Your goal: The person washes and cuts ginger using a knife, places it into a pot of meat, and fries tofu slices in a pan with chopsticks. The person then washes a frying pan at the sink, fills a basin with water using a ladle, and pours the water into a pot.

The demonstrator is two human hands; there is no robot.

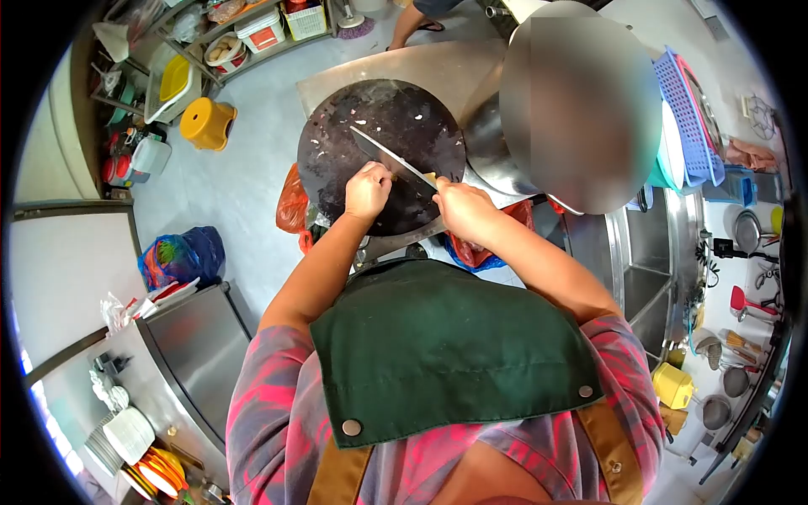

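A round dark chopping board (337,181) lies on the steel table, with small pale scraps scattered over it. My right hand (465,207) is closed round the handle of a kitchen knife (394,160). Its blade slants across the board toward the upper left. Close beside the blade, my left hand (368,190) rests on the board with its fingers curled in. Whatever is under those fingers is mostly hidden. A small yellowish piece (431,178) shows by the blade near my right hand.
A large round blurred shape stands right of the board, near a blue basket (682,114). Red plastic bags (292,202) hang by the table's edge. A yellow stool (207,124) stands on the floor at left. Another person's leg (407,27) shows at the top.
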